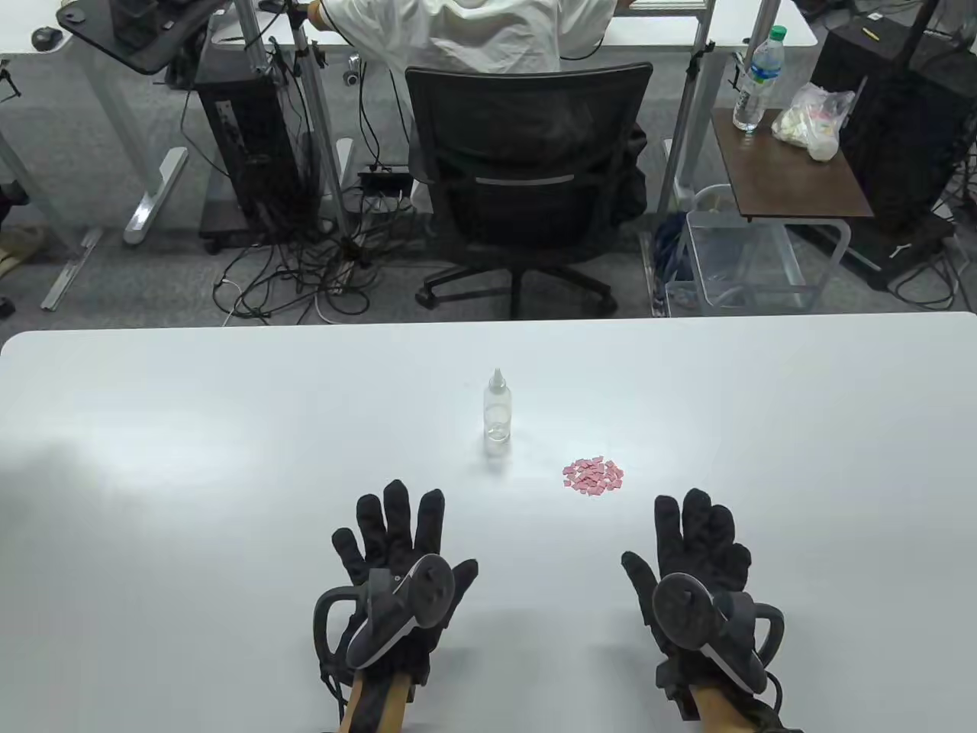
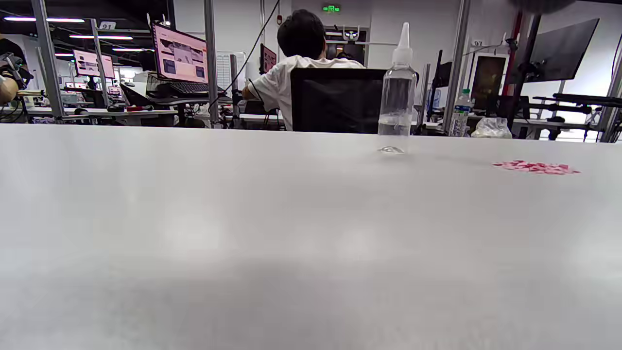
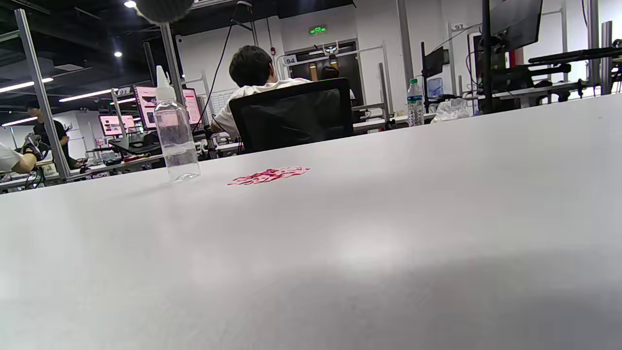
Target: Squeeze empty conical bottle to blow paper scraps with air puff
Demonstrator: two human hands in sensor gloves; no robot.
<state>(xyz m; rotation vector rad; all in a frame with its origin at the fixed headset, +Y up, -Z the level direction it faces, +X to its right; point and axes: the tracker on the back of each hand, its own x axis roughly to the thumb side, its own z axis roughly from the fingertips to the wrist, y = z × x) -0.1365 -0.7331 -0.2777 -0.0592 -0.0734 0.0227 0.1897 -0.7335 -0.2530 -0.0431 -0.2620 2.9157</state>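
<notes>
I have both palms flat on the white table, the left hand and the right hand with fingers straight and spread, holding nothing. The clear conical bottle stands upright beyond my left fingertips; the pink paper scraps lie just beside it, ahead of my right fingers

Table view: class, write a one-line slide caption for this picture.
Both gloved hands, left hand and right hand, rest flat on the table before an upright bottle and pink paper scraps.
</notes>
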